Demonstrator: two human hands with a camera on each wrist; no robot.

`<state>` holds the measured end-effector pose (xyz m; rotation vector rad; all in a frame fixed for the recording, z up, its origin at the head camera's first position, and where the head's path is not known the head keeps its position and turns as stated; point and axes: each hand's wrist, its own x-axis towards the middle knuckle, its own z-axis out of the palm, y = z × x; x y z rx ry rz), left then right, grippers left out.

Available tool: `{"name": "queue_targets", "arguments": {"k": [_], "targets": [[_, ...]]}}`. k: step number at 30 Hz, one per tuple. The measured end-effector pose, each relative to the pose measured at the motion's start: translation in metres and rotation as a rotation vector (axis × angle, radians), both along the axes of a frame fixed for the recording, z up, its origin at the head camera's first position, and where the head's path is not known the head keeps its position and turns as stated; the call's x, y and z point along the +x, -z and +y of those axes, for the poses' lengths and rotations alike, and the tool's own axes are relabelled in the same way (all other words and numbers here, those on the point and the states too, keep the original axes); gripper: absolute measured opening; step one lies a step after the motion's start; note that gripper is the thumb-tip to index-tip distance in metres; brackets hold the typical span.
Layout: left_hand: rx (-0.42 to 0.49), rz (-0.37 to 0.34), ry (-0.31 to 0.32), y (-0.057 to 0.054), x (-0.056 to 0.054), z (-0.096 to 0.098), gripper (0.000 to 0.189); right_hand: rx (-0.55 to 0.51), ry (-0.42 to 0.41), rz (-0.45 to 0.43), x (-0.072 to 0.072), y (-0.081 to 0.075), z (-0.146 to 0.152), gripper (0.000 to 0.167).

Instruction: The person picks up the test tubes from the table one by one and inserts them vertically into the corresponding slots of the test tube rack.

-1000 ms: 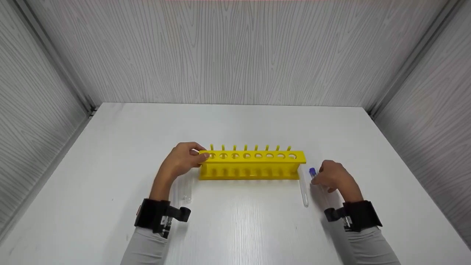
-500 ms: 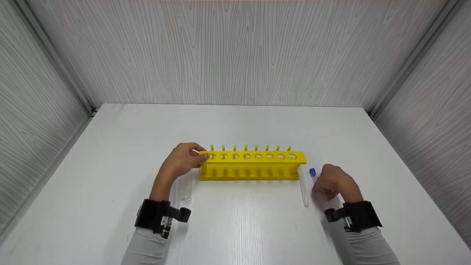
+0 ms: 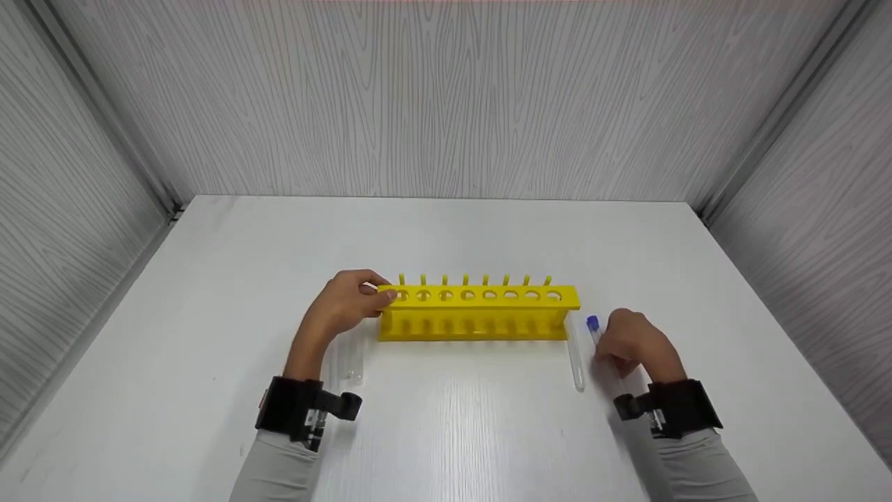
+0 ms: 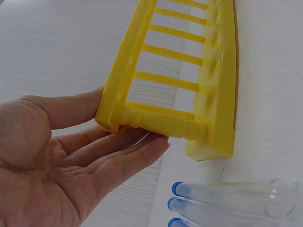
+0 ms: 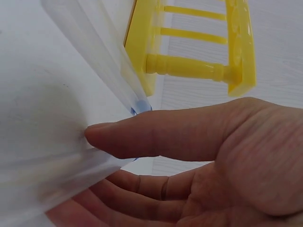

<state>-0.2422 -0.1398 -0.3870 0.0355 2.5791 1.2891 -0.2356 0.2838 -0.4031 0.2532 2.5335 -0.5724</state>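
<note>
Yellow rack (image 3: 477, 305) stands between both hands' fingers; the left hand (image 3: 345, 300) pinches its left end, thumb above the top plate, probably to steady it; the right hand (image 3: 634, 341) grips a capped tube (image 5: 47, 182) between thumb and fingers; loose tubes (image 3: 355, 362) lie near the left fingers, seemingly kept within reach; a blue cap (image 3: 593, 322) projects past the right fingers, which hold lower down, perhaps leaving it free.
</note>
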Motion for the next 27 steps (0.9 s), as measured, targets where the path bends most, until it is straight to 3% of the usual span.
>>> {"name": "queue_targets", "arguments": {"k": [27], "targets": [[-0.011,0.007,0.007,-0.0001,0.0004,0.0002,0.038,-0.042,0.026,0.066,-0.0032,-0.0045,-0.0009,0.03]]}}
